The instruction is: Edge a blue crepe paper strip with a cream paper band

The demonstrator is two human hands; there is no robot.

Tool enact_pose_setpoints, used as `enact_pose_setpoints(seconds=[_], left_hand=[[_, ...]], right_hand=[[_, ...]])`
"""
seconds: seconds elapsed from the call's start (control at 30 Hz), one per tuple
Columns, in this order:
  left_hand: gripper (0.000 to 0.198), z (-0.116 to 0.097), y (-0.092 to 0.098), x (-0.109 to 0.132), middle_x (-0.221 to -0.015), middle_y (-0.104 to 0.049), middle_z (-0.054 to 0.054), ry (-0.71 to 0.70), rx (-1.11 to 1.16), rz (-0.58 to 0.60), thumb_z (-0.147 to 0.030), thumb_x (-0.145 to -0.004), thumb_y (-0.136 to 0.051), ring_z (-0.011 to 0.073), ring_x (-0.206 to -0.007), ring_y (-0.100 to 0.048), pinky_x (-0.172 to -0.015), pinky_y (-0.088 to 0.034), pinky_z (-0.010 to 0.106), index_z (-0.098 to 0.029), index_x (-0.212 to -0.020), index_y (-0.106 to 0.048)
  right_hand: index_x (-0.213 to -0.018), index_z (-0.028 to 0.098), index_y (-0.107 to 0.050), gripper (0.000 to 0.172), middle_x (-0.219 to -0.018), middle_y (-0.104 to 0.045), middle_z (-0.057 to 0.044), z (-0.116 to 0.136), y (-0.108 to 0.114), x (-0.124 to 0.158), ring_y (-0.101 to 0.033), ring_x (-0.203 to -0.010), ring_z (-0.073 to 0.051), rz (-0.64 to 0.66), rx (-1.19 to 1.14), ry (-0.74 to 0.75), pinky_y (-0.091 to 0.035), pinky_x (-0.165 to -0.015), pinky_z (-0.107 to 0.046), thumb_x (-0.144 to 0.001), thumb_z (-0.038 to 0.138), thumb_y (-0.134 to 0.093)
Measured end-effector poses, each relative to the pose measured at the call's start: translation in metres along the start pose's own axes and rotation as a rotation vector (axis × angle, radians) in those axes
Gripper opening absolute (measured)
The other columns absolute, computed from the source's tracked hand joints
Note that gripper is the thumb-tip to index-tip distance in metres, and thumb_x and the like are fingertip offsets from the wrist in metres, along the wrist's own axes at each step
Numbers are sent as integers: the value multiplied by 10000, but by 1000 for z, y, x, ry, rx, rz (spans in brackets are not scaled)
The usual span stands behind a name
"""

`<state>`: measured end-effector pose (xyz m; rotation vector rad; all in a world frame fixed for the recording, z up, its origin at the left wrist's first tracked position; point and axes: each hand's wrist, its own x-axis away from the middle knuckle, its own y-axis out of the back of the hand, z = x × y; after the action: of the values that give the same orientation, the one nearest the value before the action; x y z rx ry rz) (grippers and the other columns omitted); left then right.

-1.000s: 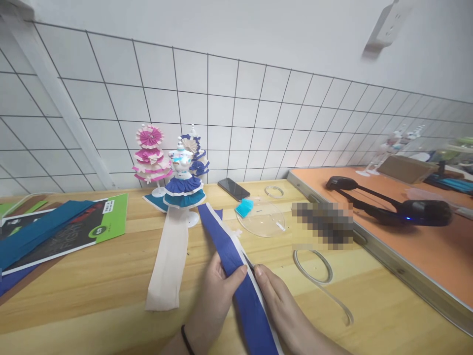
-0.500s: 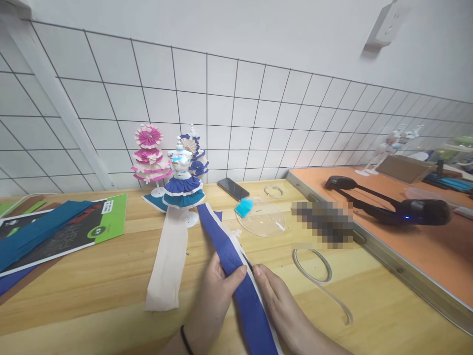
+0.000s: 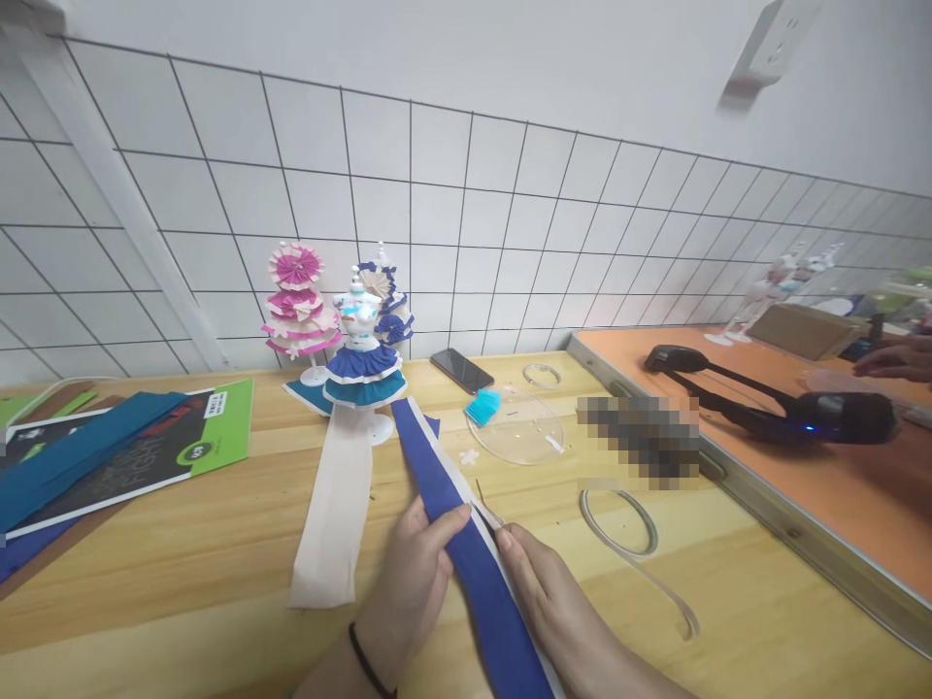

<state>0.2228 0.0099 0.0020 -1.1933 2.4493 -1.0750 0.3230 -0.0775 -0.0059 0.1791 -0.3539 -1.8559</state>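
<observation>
A long blue strip with a white edge (image 3: 482, 582) runs from the table centre toward me. My left hand (image 3: 418, 573) pinches it, thumb on top. My right hand (image 3: 543, 592) is closed on a thin dark tool, perhaps scissors (image 3: 486, 510), whose tip lies at the strip's white edge; most of it is hidden by the fingers. Left of my hands a pale strip (image 3: 333, 515) lies flat, its far end by a small mannequin in a blue and teal ruffled skirt (image 3: 362, 369). A small pale flower piece (image 3: 469, 456) lies right of the blue strip.
Behind stand a pink layered mannequin (image 3: 297, 311) and another in blue. A phone (image 3: 461, 370), clear disc (image 3: 528, 432) and tape roll (image 3: 618, 522) lie beyond my hands. Teal strips cover a package (image 3: 225, 427) at left. A black device (image 3: 772, 403) and another person's hand (image 3: 899, 359) are at right.
My left hand has slid slightly left and up along the strip. The dark tool's blades now show more apart at the white edge. Another person's hand has appeared at the far right.
</observation>
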Motion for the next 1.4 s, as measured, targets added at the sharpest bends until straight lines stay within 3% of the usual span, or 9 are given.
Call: enact_pose_setpoints(seconds=[0.33, 0.57, 0.77, 1.4], left_hand=[[440, -1, -1, -1, -1090, -638, 87, -72, -67, -31, -153, -683, -662, 241, -1018, -571, -846, -454, 348, -190, -1101, -532], [319, 9, 6, -2, -975, -668, 82, -94, -202, -44, -169, -690, -660, 226, -897, -606, -800, -471, 361, -169, -992, -560], [328, 13, 7, -3, -1032, -653, 87, -96, -224, -21, -168, -696, -655, 234, -956, -587, -823, -465, 363, -177, -1009, -556], [301, 15, 7, -2, -1015, -657, 78, -85, -253, -16, -158, -714, -642, 212, -939, -591, -813, -463, 338, -167, -996, -535]], right_hand=[[-724, 208, -458, 344, -685, -475, 28, 0, 0, -1, -459, -660, -141, -12, -31, 11, -386, -618, -232, -912, 445, -294], [-766, 203, -503, 332, -744, -523, 14, 5, 2, 0, -502, -741, -155, -4, -87, 12, -404, -674, -242, -916, 425, -308], [-853, 209, -535, 299, -820, -563, 6, 5, 3, 1, -523, -855, -160, -5, -153, 5, -392, -763, -238, -916, 417, -329], [-760, 199, -492, 347, -730, -494, 10, -1, 0, -2, -471, -713, -151, -22, -106, 23, -405, -671, -251, -909, 451, -305]])
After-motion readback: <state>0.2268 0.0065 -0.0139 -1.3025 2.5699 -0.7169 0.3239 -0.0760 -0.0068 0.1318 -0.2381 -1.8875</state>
